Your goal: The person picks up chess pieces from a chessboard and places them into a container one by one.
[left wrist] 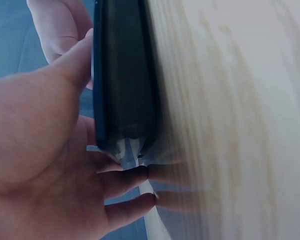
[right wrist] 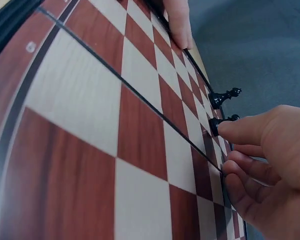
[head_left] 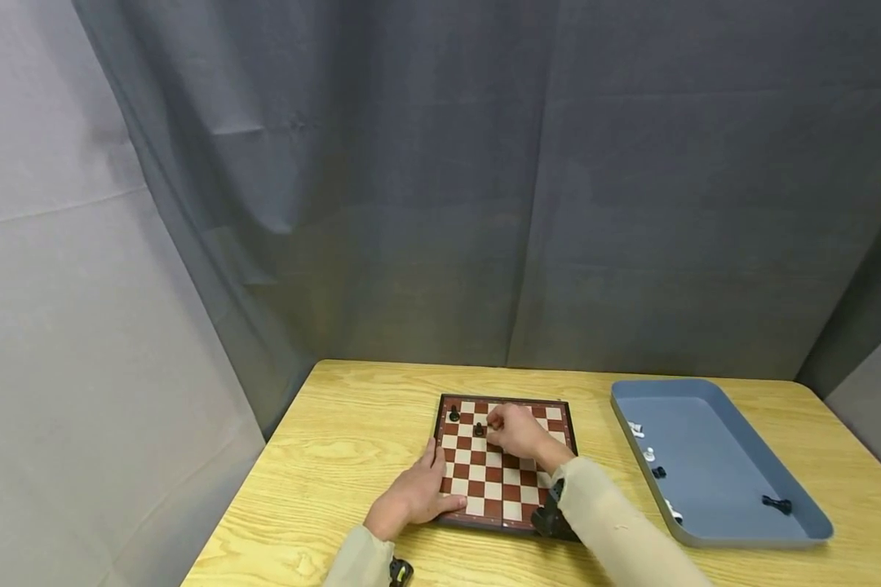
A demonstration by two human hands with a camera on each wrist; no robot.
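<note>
A brown-and-cream chessboard [head_left: 477, 473] with a dark rim lies on the wooden table. My left hand [head_left: 417, 487] rests at its near-left corner, thumb on the top, straight fingers along the left side. In the left wrist view those fingers reach past the board's dark edge [left wrist: 124, 75]. My right hand [head_left: 517, 430] is low over the far half, fingers loosely bent. A black chess piece [head_left: 479, 430] stands just left of its fingertips. In the right wrist view the thumb [right wrist: 240, 129] overlaps that piece. Another black chess piece [head_left: 453, 414] stands near the far-left corner.
Right of the board is a blue-grey tray [head_left: 712, 465]. Several white and black chess pieces lie along its left side, and a black chess piece [head_left: 776, 505] lies near its front right. Grey curtains [head_left: 440, 204] hang behind the wooden table [head_left: 323, 456].
</note>
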